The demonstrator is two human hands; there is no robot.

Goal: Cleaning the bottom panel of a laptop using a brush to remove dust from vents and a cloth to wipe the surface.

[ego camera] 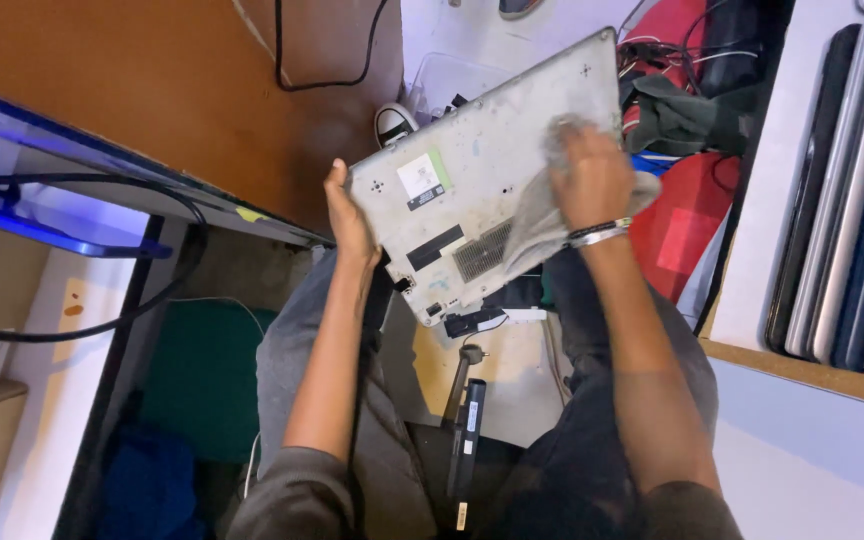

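Left hand [350,215] gripping laptop [482,170] edge, right hand [592,180] atop

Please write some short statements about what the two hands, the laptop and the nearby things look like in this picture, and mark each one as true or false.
1. The left hand grips the edge of the grey laptop. True.
2. The right hand presses a cloth on the laptop's underside. True.
3. The laptop lies flat on the brown desk. False: it is held up over the person's lap, tilted.
4. The right wrist is bare. False: it wears bracelets.
5. More laptops stand on edge in a row at the right. True.
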